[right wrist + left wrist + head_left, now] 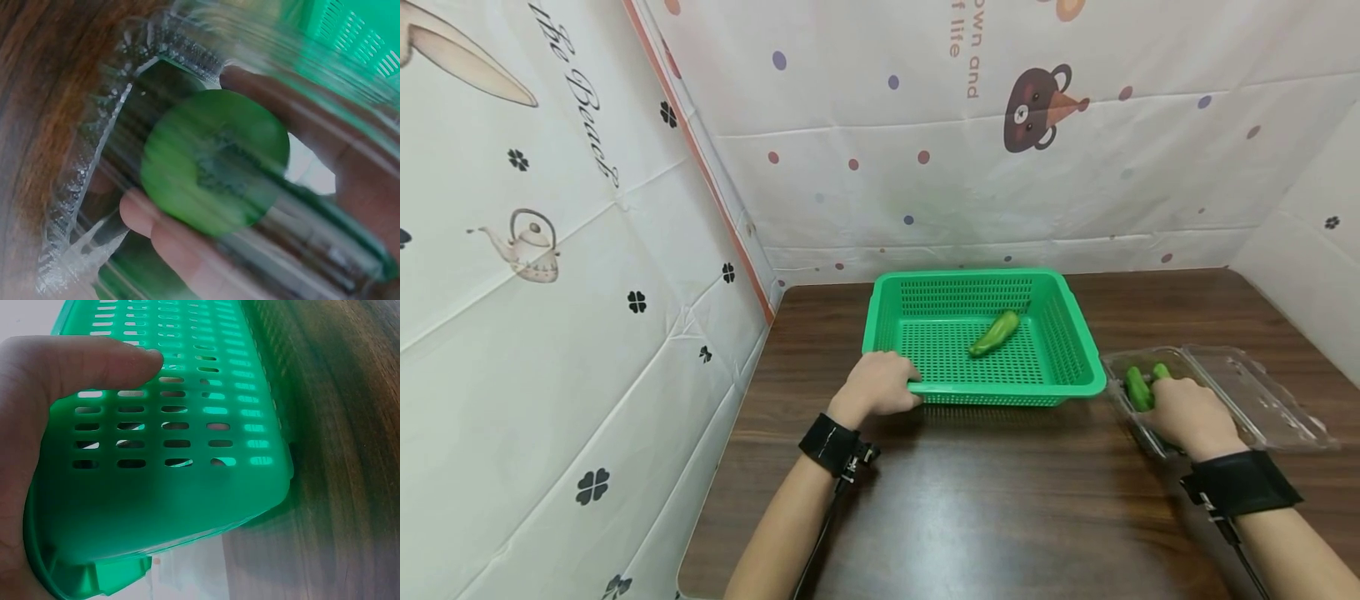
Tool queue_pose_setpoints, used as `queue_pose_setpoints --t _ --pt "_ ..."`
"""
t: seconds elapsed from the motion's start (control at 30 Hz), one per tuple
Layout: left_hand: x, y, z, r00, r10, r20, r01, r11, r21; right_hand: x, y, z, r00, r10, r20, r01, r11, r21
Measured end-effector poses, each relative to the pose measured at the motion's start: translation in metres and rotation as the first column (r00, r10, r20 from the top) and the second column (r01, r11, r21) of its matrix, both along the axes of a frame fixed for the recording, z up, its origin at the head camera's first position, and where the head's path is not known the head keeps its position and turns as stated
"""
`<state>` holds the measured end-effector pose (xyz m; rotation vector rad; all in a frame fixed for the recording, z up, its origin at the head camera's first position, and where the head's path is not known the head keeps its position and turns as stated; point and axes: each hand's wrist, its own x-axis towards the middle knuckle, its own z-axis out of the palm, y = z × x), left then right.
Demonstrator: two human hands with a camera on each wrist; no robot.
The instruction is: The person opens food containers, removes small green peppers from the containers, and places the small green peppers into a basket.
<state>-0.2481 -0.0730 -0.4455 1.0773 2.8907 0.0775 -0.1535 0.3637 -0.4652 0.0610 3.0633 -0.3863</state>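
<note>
My left hand (882,382) grips the front left corner of a green plastic basket (1000,388); in the left wrist view its thumb lies against the slotted wall (156,500). Inside the basket lies one green pepper (995,334). On the right, my right hand (1191,417) reaches into a clear plastic clamshell box (1120,367). The right wrist view shows its thumb and fingers around a green pepper (215,159), stem end toward the camera. Another pepper (140,275) lies below it there. The hand partly hides the box's contents in the head view.
The clamshell's clear lid (1255,396) lies folded open to the right. A dark brown wooden table (970,517) carries everything. Printed white sheets (850,200) hang behind and at both sides. Cables (823,533) run back from both wristbands.
</note>
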Motion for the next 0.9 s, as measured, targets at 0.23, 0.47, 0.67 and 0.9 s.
queue_pose_setpoints --t 0.23,0.47,0.67,0.9 --pt "-0.0006 0.0001 -0.0005 1.0 -0.001 -0.007 0.001 1.0 -0.008 0.0008 -0.0006 -0.0002 1.0 0.0 -0.003 0.0 1.0 0.002" --pt "-0.0012 0.0004 -0.0014 1.0 0.0 -0.004 0.0 1.0 -0.018 0.0015 -0.0016 0.0012 1.0 -0.004 -0.003 0.004 1.0 0.01" --pt "-0.0005 0.0002 -0.0006 1.0 0.003 0.002 -0.003 1.0 -0.008 0.0018 -0.0014 0.0004 1.0 -0.006 -0.011 0.006 1.0 0.011" --pt "0.0012 0.0007 0.0019 1.0 0.003 0.002 -0.003 1.0 -0.015 0.0015 -0.0024 -0.0007 1.0 -0.025 0.017 0.025 1.0 0.01"
